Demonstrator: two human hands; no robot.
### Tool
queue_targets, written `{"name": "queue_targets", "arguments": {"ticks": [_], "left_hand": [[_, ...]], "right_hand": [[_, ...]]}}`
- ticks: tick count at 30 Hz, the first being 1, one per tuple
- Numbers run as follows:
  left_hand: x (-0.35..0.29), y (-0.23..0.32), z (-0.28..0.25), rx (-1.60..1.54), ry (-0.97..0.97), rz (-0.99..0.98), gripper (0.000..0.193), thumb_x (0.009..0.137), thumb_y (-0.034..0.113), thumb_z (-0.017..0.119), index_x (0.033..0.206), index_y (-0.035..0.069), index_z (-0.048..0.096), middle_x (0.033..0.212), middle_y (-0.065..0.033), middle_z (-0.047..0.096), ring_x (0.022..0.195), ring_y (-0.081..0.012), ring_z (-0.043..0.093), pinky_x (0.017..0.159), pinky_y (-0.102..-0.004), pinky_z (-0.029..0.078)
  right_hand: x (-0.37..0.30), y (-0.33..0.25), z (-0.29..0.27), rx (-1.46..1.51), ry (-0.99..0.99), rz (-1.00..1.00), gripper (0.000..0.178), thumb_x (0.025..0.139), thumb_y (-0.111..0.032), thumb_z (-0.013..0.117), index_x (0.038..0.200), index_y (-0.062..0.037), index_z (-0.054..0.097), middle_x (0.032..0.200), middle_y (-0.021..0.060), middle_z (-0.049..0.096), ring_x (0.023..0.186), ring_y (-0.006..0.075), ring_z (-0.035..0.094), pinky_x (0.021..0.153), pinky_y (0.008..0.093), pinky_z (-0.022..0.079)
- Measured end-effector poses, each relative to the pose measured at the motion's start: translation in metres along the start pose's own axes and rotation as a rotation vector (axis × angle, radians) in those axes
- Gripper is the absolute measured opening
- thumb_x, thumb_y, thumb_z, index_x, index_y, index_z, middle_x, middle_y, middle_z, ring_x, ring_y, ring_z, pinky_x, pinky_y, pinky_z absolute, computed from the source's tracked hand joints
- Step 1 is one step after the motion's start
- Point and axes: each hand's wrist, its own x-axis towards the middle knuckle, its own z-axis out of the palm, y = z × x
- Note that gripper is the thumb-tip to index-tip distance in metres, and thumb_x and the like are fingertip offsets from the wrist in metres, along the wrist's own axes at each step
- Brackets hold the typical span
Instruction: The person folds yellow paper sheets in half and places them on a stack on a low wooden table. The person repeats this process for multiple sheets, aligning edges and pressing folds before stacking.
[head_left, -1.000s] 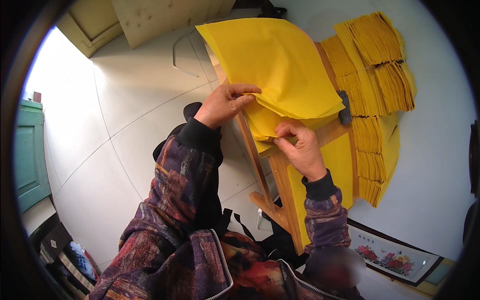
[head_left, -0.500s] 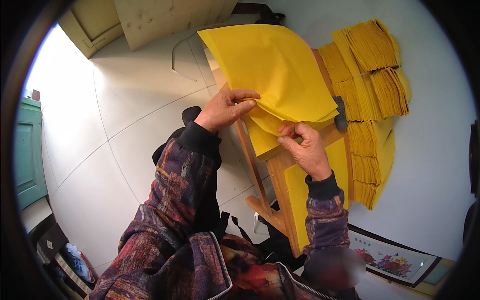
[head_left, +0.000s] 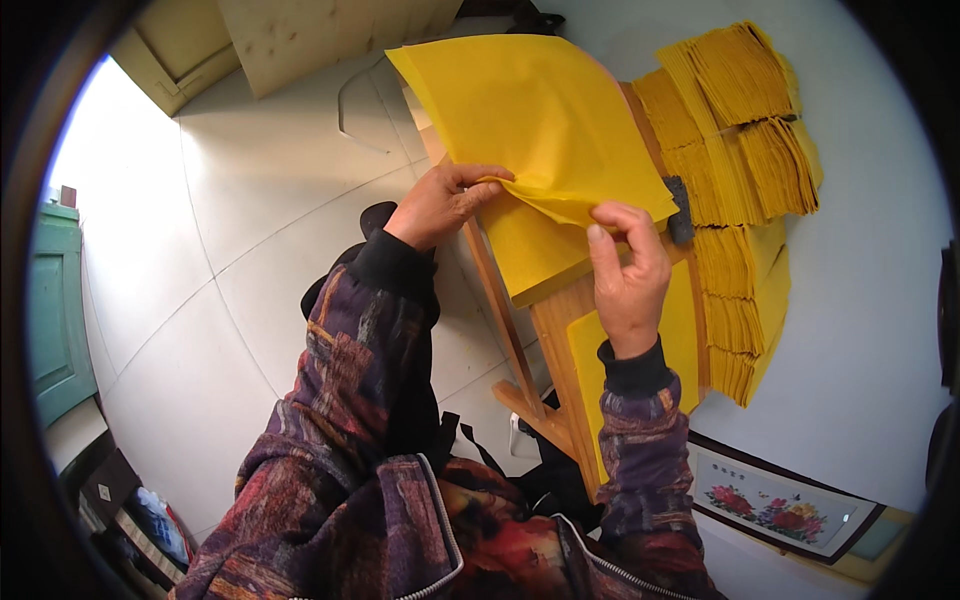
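Left hand (head_left: 437,207): our grip pinches the lifted yellow sheet (head_left: 530,110)
Right hand (head_left: 632,275): fingertips nearly meeting; we can't tell its hold
Folded bundles (head_left: 740,80): right, seemingly done
Flat pile (head_left: 535,250): remaining

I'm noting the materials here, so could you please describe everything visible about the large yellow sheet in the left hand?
The large yellow sheet is thin and looks like matt paper, softly wrinkled toward its near edge. It spreads over a thick, papery yellow stack, that edge raised and curled. The left hand pinches it; the right hand is close, contact unclear. Its right corner lies by an oblong dark grey block.
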Motion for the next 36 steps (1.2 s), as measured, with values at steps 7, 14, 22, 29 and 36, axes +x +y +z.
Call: {"name": "queue_targets", "arguments": {"ticks": [7,14,22,29,36], "left_hand": [[0.001,-0.002,0.002,-0.002,0.036,-0.049,0.036,0.099,0.027,0.057,0.118,-0.002,0.063,0.106,-0.0043,0.066,0.099,-0.0116,0.057,0.092,-0.0259,0.045],[0.002,-0.004,0.001,-0.007,0.049,-0.044,0.037,0.098,0.027,0.057,0.118,-0.003,0.063,0.107,-0.0043,0.066,0.100,-0.0119,0.058,0.092,-0.0265,0.045],[0.000,0.000,0.003,-0.015,0.074,-0.062,0.036,0.097,0.027,0.059,0.117,-0.003,0.064,0.106,-0.0065,0.067,0.098,-0.0131,0.059,0.091,-0.0263,0.046],[0.000,0.003,0.003,-0.006,0.055,-0.068,0.034,0.098,0.025,0.057,0.118,-0.002,0.063,0.107,-0.0045,0.065,0.100,-0.0114,0.057,0.093,-0.0251,0.045],[0.001,0.001,0.002,-0.016,0.044,-0.066,0.034,0.098,0.024,0.057,0.119,-0.002,0.062,0.108,-0.0046,0.065,0.101,-0.0114,0.057,0.093,-0.0256,0.045]], "right_hand": [[-0.043,0.005,0.005,-0.273,-0.309,-0.157,0.025,0.074,0.001,0.070,0.098,-0.0033,0.063,0.099,0.0108,0.060,0.092,0.0309,0.057,0.081,0.0400,0.048],[-0.040,0.018,0.008,-0.344,-0.421,-0.244,0.030,0.073,-0.001,0.071,0.102,-0.0059,0.064,0.106,0.0088,0.059,0.097,0.0304,0.057,0.083,0.0402,0.048],[-0.034,0.020,0.006,-0.242,-0.430,-0.201,0.018,0.074,0.000,0.069,0.091,-0.0050,0.064,0.098,0.0088,0.061,0.092,0.0303,0.058,0.079,0.0392,0.049],[-0.023,0.018,0.005,-0.153,-0.482,-0.141,0.011,0.075,0.001,0.065,0.081,-0.0038,0.059,0.093,0.0083,0.059,0.090,0.0311,0.056,0.079,0.0397,0.048],[-0.020,0.015,0.005,-0.140,-0.529,-0.089,0.010,0.072,0.001,0.062,0.079,-0.0030,0.057,0.091,0.0103,0.056,0.089,0.0328,0.054,0.079,0.0414,0.046]]}}
